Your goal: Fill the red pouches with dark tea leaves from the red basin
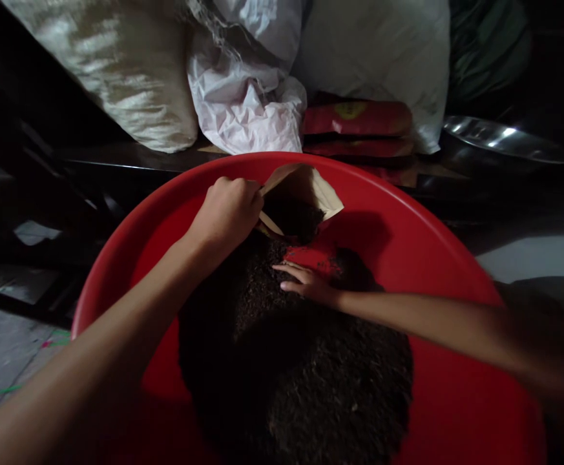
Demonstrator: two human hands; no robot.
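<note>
My left hand [230, 210] is closed on the edge of a paper bag [329, 195], tan on the inside. The bag's mouth is open toward me, and dark loose material lies inside it. Beneath it, a heap of dark, dry, shredded material like loose tea leaves [344, 387] covers much of the floor of a big red tub [131, 223]. My right hand [311, 287] lies palm down at the heap's far edge, just below the bag's mouth. Its fingers are stretched out and touch the leaves. A bare red patch of the tub shows beside those fingers.
Behind the tub, a cream sack [136, 84], a white sack [247, 110] and another pale sack [378, 51] stand on a dark surface. Red packets [359, 123] lie stacked there. A shiny metal basin [504, 139] sits at right. Tiled floor [0, 342] shows at left.
</note>
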